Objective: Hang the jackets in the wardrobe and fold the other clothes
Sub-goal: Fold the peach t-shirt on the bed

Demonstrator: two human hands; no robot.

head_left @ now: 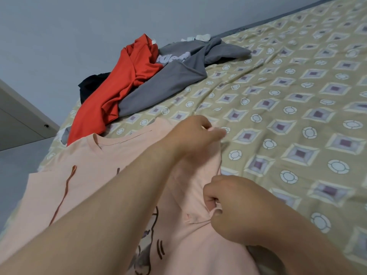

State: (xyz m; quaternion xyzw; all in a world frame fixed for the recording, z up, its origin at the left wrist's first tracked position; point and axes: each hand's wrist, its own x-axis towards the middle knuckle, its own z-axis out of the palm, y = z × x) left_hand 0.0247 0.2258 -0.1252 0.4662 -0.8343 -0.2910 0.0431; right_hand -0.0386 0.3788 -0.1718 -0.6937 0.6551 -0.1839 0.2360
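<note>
Peach T-shirt (89, 175), print up on the bed (297, 116); head view. Both hands pinch its one side edge, fingers curled tight on the cloth: the left hand (195, 135) at the far shoulder end, the right hand (240, 211) at the nearer end. The shirt's long axis runs near to far, and its body lies left of both sets of fingers — the fold probably goes that way. Beyond the left fingers is an unfolded heap — red garment (119, 86), grey sweatshirt (168, 80).
</note>
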